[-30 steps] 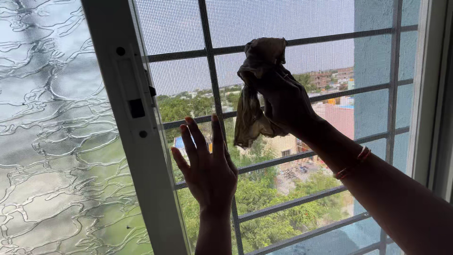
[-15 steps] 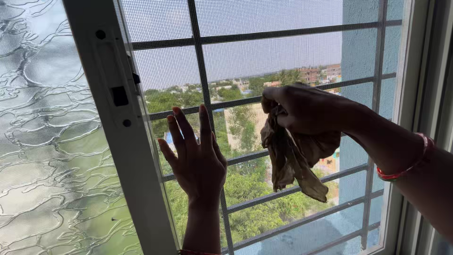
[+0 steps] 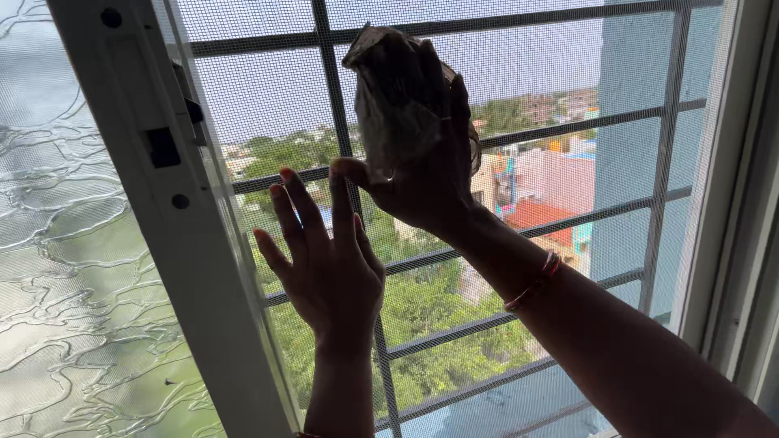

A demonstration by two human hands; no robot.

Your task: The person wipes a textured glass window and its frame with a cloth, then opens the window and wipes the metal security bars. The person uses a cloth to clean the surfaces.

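Note:
My right hand (image 3: 426,170) presses a crumpled grey-brown cloth (image 3: 389,97) flat against the window's mesh screen (image 3: 260,113), high in the middle of the view. Its fingers are spread over the cloth. My left hand (image 3: 324,259) lies flat on the mesh below and left of the cloth, fingers apart and pointing up, holding nothing. A thin red bangle (image 3: 535,280) circles my right wrist.
A white window frame post (image 3: 170,227) with a dark latch (image 3: 162,146) runs down the left of the mesh. Patterned frosted glass (image 3: 65,268) fills the far left. Dark metal grille bars (image 3: 519,134) cross behind the mesh; another white frame (image 3: 730,211) stands at the right.
My right hand has carried the cloth from lower right up and left across the mesh. The cloth hung loose before and is now pressed flat. My left hand has stayed on the mesh.

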